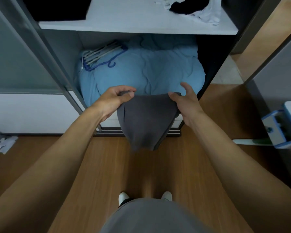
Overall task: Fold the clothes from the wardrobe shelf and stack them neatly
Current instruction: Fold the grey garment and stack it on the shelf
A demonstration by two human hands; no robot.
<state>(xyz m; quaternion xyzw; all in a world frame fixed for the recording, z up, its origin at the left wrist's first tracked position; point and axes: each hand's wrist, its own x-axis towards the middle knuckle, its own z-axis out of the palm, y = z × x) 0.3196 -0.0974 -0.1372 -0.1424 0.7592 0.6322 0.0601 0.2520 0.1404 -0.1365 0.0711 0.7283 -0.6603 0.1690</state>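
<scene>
While both hands hold it up by its top edge, the dark grey fabric garment (144, 121) hangs in the air in front of the open wardrobe. Its lower end tapers down over the brown wooden floor (141, 169). The left hand (115, 98) pinches the left corner, thumb and curled fingers closed over a fold of the cloth. The right hand (185, 101) grips the right corner with the thumb pressed on the near face. Its forefinger stands raised above the edge, and the other fingers are hidden behind the cloth. The top edge sags slightly between the 2 hands.

Just beyond the garment, on the lower wardrobe level, lies a bulky light blue bundle of soft bedding (149, 71) that fills most of the compartment. On its far left part rests a bunch of thin white and blue plastic hangers (99, 56). Above runs a flat white shelf board (138, 19). At the shelf's far right, a crumpled black cloth (183, 5) and a crumpled white cloth (210, 14) lie touching. At its left sits a black item (57, 9) too shadowed to identify. A grey metal sliding-door frame (45, 52) stands to the left.

On the floor at the left edge lies a small crumpled white rag (6, 143). At the right edge a pale blue and white drawer (279, 128) stands pulled open. Nearest, 2 white shoes (123, 197) show beyond the person's grey shirt (149, 216).
</scene>
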